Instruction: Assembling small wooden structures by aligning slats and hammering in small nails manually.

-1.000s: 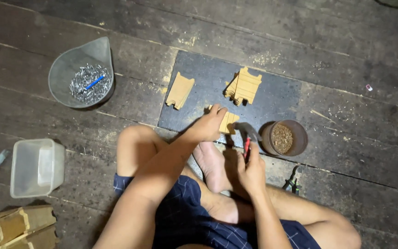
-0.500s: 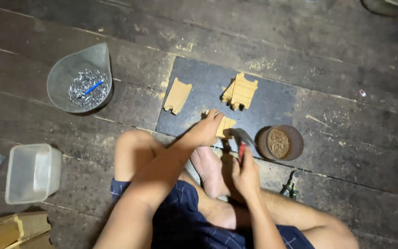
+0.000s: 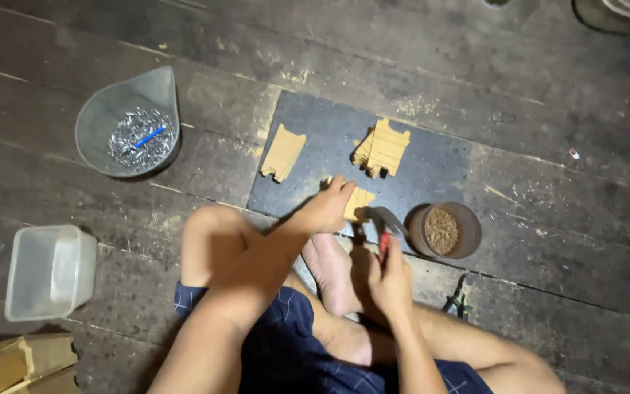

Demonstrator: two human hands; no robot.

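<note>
My left hand [image 3: 327, 209] presses a small tan wooden piece [image 3: 359, 202] flat on the near edge of a dark mat [image 3: 432, 164]. My right hand [image 3: 390, 275] grips a red-handled hammer [image 3: 382, 222], its metal head just right of the piece. Two more tan notched wooden pieces lie on the mat: a single one [image 3: 283, 152] at the left and a stacked pair [image 3: 382, 148] in the middle.
A round brown container [image 3: 444, 230] of small brown bits stands right of the hammer. A grey teardrop bowl [image 3: 132, 125] of metal nails sits at left, a clear plastic box [image 3: 51, 271] at lower left, wooden parts [image 3: 16, 362] in the corner. My crossed legs are below.
The view has shifted slightly. The hammer in my right hand has stayed close to the wooden piece, and my left hand keeps holding that piece on the mat.
</note>
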